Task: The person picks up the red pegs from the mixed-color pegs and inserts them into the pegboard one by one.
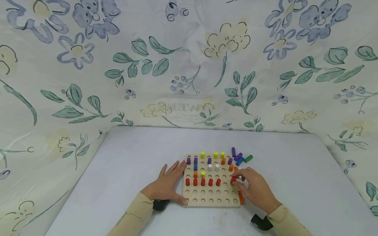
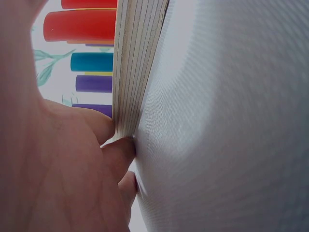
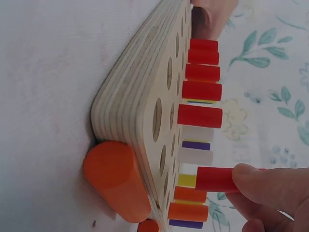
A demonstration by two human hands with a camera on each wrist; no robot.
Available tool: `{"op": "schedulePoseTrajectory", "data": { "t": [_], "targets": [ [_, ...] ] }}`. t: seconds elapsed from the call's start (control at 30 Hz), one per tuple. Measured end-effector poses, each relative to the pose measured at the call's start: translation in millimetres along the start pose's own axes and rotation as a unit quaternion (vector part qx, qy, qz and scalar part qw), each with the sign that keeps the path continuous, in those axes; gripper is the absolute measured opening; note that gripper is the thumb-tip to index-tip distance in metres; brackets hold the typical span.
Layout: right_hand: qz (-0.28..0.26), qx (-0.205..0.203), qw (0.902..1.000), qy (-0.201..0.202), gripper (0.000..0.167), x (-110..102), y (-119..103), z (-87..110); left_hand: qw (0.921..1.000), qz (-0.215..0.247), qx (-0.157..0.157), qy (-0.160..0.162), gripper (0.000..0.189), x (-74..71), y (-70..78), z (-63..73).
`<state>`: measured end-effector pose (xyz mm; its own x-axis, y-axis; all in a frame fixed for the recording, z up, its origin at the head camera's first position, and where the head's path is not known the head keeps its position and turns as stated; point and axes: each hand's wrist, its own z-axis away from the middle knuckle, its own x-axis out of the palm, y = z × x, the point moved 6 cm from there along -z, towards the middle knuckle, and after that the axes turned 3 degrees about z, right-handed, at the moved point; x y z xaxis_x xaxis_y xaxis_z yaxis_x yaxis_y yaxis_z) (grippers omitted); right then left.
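A wooden pegboard (image 1: 212,204) lies on the white table with coloured pegs standing in some of its holes. My right hand (image 1: 256,187) pinches a red peg (image 3: 212,179) between thumb and fingertips, above the board's right side. In the right wrist view this peg is upright and apart from the holes. Several red pegs (image 1: 202,182) stand in one row to its left. My left hand (image 1: 166,187) rests along the board's left edge, fingers spread, thumb at the near left corner. The left wrist view shows its fingers touching the board's side.
Loose purple pegs (image 1: 233,151), a blue peg (image 1: 240,161) and a green peg (image 1: 248,158) lie past the far right corner. An orange peg (image 1: 241,197) lies against the right edge. Behind the table hangs a floral curtain (image 1: 189,65).
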<state>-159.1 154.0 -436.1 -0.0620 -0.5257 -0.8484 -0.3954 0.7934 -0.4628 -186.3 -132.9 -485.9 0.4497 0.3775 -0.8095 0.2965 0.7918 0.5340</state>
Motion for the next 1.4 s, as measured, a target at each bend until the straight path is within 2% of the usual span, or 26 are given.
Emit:
{"op": "schedulePoseTrajectory", "data": {
  "t": [0.83,1.4],
  "targets": [
    [0.005,-0.007,0.9998,-0.016,0.023,9,-9,-9.4,1.0,0.004,0.003,-0.002,0.135,-1.3,1.0,0.6],
    [0.002,0.002,0.999,-0.046,0.022,18,-11,-11.1,0.9999,0.014,0.002,0.0,0.134,-2.8,2.7,2.4]
  ]
}}
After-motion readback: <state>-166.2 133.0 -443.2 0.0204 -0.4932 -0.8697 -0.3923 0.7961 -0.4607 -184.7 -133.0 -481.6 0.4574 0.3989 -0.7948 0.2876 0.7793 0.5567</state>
